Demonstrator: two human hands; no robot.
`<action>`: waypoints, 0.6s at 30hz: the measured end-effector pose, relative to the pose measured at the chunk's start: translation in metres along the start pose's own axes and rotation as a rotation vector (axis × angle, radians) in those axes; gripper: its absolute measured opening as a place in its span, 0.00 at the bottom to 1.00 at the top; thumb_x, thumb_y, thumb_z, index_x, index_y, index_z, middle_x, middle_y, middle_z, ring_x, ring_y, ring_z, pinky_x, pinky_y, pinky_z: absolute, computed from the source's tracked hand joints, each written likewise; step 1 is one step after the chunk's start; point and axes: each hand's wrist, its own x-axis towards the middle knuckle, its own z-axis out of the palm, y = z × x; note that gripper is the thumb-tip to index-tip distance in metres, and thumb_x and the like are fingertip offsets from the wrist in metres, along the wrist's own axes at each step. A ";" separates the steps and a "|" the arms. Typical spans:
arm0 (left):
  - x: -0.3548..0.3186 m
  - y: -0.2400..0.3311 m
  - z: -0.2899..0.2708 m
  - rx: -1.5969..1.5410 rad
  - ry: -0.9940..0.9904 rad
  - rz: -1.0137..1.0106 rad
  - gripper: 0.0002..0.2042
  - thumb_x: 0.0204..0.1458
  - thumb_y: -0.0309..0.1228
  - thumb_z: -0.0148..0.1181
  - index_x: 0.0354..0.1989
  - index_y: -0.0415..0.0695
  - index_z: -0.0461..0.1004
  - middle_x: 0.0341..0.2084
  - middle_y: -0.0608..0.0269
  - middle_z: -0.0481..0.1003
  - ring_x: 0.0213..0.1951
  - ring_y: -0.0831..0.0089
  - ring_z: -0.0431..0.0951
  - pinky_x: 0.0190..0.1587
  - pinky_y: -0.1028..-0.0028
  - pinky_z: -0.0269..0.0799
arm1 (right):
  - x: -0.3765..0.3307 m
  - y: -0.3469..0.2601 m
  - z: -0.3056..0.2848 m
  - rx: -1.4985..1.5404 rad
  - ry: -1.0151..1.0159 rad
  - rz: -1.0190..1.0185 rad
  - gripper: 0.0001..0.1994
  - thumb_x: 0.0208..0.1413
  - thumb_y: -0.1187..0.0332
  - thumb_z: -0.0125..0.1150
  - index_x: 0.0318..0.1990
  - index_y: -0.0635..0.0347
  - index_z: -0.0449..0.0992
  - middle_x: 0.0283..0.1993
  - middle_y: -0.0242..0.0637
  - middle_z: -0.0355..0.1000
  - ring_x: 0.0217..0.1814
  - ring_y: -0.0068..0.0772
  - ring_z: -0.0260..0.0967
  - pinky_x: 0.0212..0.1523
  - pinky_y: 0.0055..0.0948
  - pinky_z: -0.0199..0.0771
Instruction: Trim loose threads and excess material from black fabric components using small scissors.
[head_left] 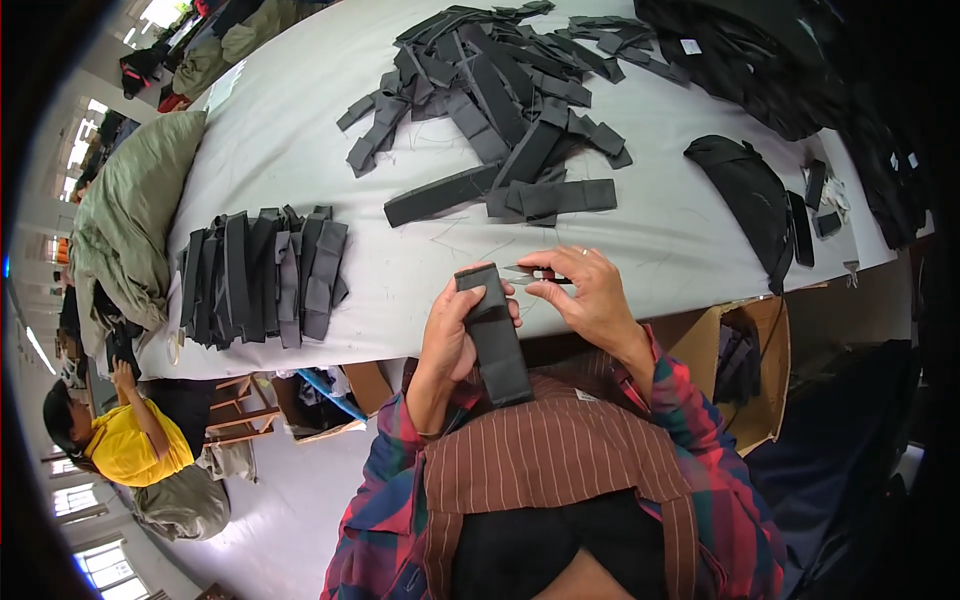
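Just past the table's near edge, my left hand (448,335) grips a dark grey fabric strip (497,345), thumb on its front; the lower end hangs over my brown striped apron. My right hand (592,300) is closed on a pair of thread snips (540,274), whose pointed metal blades are beside the strip's upper edge. Whether the blades touch the fabric I cannot tell. To the left, a row of similar strips (262,275) lies side by side. Farther back spreads a loose heap of dark strips (490,90), with bits of thread around it.
The white-covered table (300,130) carries black fabric (750,60) and a black curved piece (740,190) at right, beside a phone (801,228). Green cloth (140,210) bulges at left. Cardboard boxes (765,370) stand under the edge. A person in yellow (150,440) works at far left.
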 end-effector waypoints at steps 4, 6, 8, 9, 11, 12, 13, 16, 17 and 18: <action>-0.003 -0.004 -0.002 -0.011 -0.018 -0.020 0.17 0.56 0.28 0.47 0.53 0.36 0.59 0.38 0.50 0.71 0.34 0.63 0.76 0.37 0.66 0.77 | -0.001 0.002 0.002 -0.142 0.070 -0.120 0.11 0.44 0.68 0.67 0.38 0.53 0.79 0.29 0.30 0.73 0.29 0.33 0.64 0.33 0.29 0.56; -0.003 -0.004 -0.001 -0.017 -0.028 -0.025 0.17 0.56 0.28 0.47 0.52 0.36 0.60 0.38 0.51 0.72 0.34 0.63 0.76 0.37 0.66 0.77 | 0.000 0.002 0.003 -0.174 0.099 -0.155 0.10 0.44 0.68 0.67 0.37 0.52 0.79 0.27 0.29 0.72 0.27 0.32 0.63 0.32 0.29 0.54; -0.005 -0.004 -0.001 -0.019 -0.035 -0.027 0.16 0.56 0.28 0.48 0.52 0.36 0.60 0.37 0.51 0.72 0.34 0.63 0.76 0.36 0.67 0.77 | 0.002 0.000 0.005 -0.236 0.141 -0.212 0.10 0.44 0.68 0.67 0.37 0.51 0.79 0.25 0.28 0.70 0.25 0.31 0.60 0.31 0.29 0.53; -0.004 -0.004 0.000 -0.018 -0.039 -0.025 0.15 0.56 0.28 0.48 0.50 0.35 0.62 0.37 0.51 0.72 0.33 0.64 0.77 0.36 0.67 0.77 | 0.002 0.000 0.005 -0.236 0.140 -0.210 0.10 0.44 0.68 0.67 0.37 0.51 0.79 0.25 0.28 0.70 0.25 0.31 0.60 0.31 0.29 0.53; -0.003 -0.004 -0.001 -0.017 -0.043 -0.024 0.14 0.56 0.28 0.48 0.49 0.35 0.63 0.36 0.52 0.73 0.33 0.64 0.77 0.36 0.67 0.77 | 0.003 0.000 0.006 -0.238 0.166 -0.209 0.10 0.43 0.69 0.68 0.36 0.51 0.79 0.24 0.28 0.69 0.25 0.31 0.60 0.31 0.30 0.52; -0.002 -0.004 -0.002 -0.030 -0.056 -0.029 0.13 0.56 0.28 0.49 0.47 0.34 0.64 0.36 0.52 0.73 0.32 0.64 0.77 0.36 0.68 0.77 | 0.004 0.000 0.006 -0.237 0.165 -0.209 0.10 0.43 0.69 0.68 0.36 0.51 0.79 0.24 0.28 0.69 0.25 0.31 0.60 0.31 0.30 0.52; -0.002 -0.005 -0.003 -0.043 -0.068 -0.035 0.12 0.56 0.28 0.49 0.46 0.34 0.65 0.35 0.53 0.73 0.32 0.65 0.77 0.35 0.68 0.77 | 0.004 0.002 0.006 -0.228 0.174 -0.209 0.10 0.42 0.69 0.68 0.36 0.51 0.79 0.24 0.27 0.69 0.25 0.31 0.60 0.31 0.30 0.52; -0.001 -0.006 -0.005 -0.071 -0.066 -0.052 0.11 0.56 0.28 0.49 0.44 0.34 0.66 0.35 0.53 0.73 0.31 0.65 0.77 0.35 0.68 0.77 | 0.003 0.003 0.005 -0.207 0.164 -0.211 0.10 0.42 0.69 0.68 0.35 0.51 0.79 0.23 0.27 0.69 0.25 0.31 0.60 0.32 0.30 0.52; -0.002 -0.006 -0.006 -0.073 -0.062 -0.052 0.11 0.56 0.28 0.49 0.44 0.34 0.66 0.35 0.53 0.73 0.31 0.65 0.77 0.35 0.68 0.77 | 0.002 0.003 0.005 -0.196 0.149 -0.214 0.10 0.42 0.69 0.69 0.35 0.51 0.79 0.23 0.27 0.69 0.25 0.31 0.60 0.32 0.30 0.51; -0.002 -0.006 -0.006 -0.083 -0.073 -0.057 0.11 0.56 0.28 0.49 0.44 0.34 0.66 0.35 0.53 0.73 0.31 0.65 0.77 0.35 0.68 0.77 | 0.002 0.004 0.005 -0.198 0.148 -0.212 0.10 0.42 0.69 0.69 0.35 0.51 0.79 0.23 0.27 0.69 0.25 0.31 0.60 0.32 0.30 0.51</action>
